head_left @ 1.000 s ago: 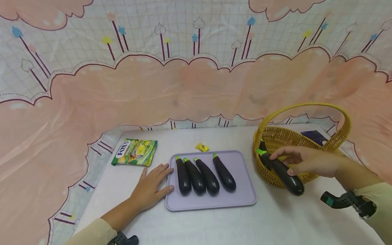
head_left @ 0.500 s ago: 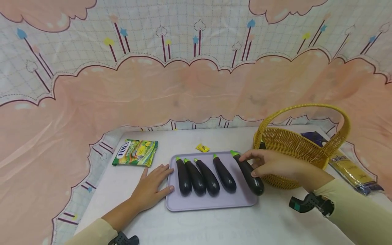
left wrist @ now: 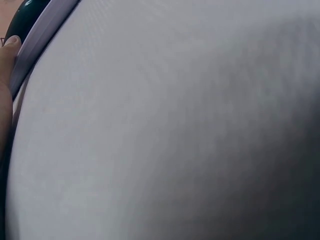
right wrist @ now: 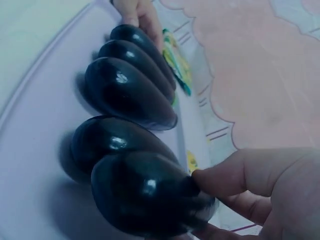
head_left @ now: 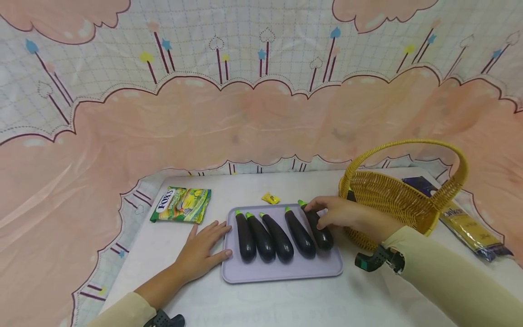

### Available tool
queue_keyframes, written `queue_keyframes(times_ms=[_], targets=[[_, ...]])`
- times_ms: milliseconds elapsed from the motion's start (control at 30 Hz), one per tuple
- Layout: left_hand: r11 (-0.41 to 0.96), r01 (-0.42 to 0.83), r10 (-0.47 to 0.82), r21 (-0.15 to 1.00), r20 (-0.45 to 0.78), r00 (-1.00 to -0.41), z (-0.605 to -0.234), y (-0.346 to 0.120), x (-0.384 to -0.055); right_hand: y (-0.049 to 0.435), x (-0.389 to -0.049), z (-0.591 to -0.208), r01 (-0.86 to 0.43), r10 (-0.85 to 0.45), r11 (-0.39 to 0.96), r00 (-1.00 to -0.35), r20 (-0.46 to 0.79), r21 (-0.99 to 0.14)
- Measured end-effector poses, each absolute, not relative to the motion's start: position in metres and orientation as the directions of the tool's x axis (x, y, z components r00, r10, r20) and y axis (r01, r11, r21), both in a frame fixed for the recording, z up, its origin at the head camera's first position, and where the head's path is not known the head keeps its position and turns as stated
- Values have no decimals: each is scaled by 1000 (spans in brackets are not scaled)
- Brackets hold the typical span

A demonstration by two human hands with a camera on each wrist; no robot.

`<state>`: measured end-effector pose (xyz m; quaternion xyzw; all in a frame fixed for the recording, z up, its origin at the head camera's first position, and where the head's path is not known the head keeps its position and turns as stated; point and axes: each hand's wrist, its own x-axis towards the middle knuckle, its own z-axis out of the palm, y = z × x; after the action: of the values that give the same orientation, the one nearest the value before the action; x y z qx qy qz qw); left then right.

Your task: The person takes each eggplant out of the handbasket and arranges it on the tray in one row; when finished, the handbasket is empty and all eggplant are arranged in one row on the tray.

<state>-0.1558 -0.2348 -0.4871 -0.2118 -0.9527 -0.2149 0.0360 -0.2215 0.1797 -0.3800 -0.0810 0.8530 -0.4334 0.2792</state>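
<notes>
My right hand pinches a dark eggplant with a green stem at the right side of the lilac tray. In the right wrist view, thumb and fingers hold this eggplant near its narrower end, close beside its neighbour. Several more eggplants lie side by side on the tray, stems pointing away from me. My left hand lies with fingers spread at the tray's left edge, its fingertips touching the rim. In the left wrist view only a thumb shows, at the tray edge.
A yellow wicker basket with a tall handle stands right of the tray, something dark inside its left wall. Behind it lie a blue-and-gold packet. A green FOX'S candy bag is at left, a small yellow wrapped sweet behind the tray.
My right hand has carried the eggplant left from the basket to the tray's right side, beside the others. My left hand has stayed at the tray's edge.
</notes>
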Motion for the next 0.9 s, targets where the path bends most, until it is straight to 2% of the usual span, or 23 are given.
queue_keyframes(times_ms=[500, 900], targets=[[820, 409, 383, 401, 149, -912, -488, -235, -158, 169, -223, -402, 100, -383, 619, -827, -411, -779], [818, 408, 380, 405, 150, -913, -488, -233, -157, 169, -210, -390, 48, -372, 672, -842, -392, -739]])
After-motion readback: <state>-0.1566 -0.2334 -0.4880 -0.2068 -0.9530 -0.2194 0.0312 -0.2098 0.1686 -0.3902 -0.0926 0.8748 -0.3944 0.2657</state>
